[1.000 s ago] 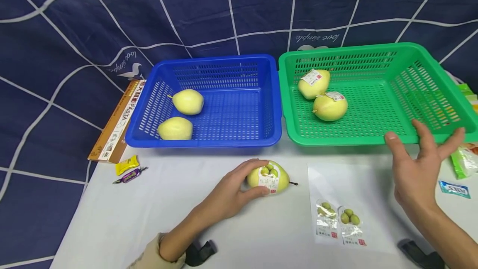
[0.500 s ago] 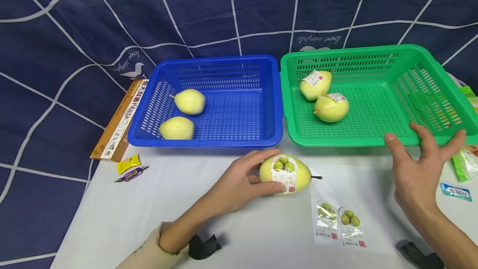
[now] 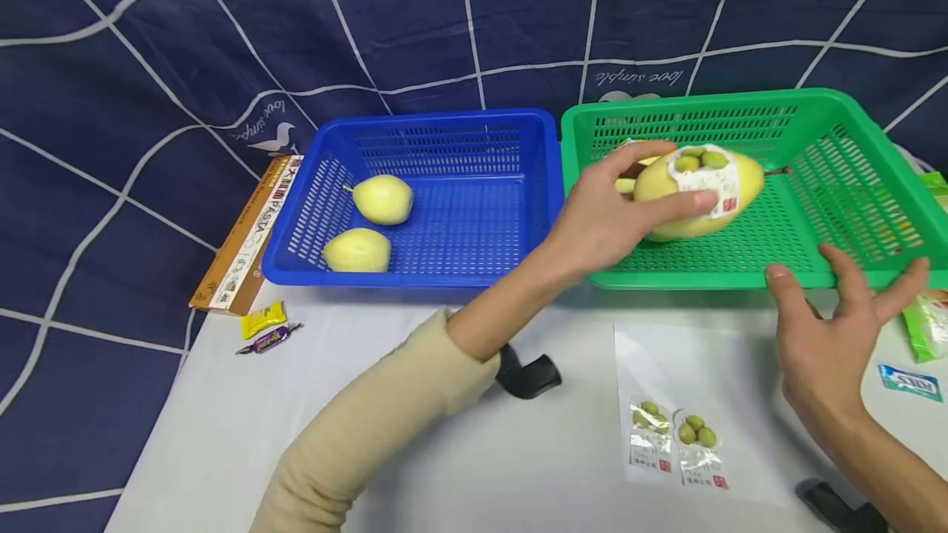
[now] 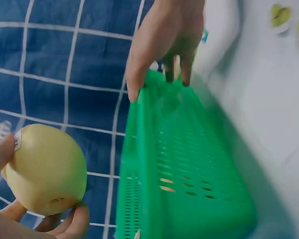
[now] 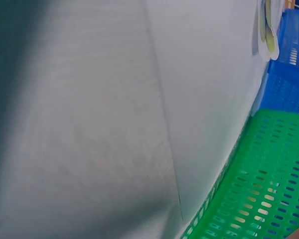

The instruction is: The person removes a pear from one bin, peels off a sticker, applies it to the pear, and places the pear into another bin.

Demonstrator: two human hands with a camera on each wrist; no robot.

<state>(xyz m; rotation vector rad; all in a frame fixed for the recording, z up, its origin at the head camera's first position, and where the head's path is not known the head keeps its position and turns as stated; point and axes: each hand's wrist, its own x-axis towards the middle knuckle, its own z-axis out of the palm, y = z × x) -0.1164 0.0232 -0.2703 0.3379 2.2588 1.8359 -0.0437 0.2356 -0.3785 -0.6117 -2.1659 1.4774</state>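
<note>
In the head view my left hand (image 3: 603, 216) holds a yellow pear (image 3: 748, 181) above the green basket (image 3: 741, 280). The pear lies sideways, stem to the right, and bears a white label (image 3: 722, 179) picturing pears. Thumb and fingers also show round it in the left wrist view, where the pear (image 4: 50, 169) hangs apart from the basket. My right hand (image 3: 829, 344) rests on the basket's front rim, fingers spread. Two labelled pears in the basket are mostly hidden behind my left hand and the held pear.
A blue basket (image 3: 415, 279) with two unlabelled pears (image 3: 383, 199) adjoins on the left. A clear sheet with two pear labels (image 3: 696, 442) lies in front. Two small wrapped sweets (image 3: 262, 319), a pasta box (image 3: 244, 245) and a blue packet (image 3: 909, 382) lie at the sides.
My left hand has lifted the labelled pear off the white table and carried it up and right to above the green basket. My right hand stays at the rim.
</note>
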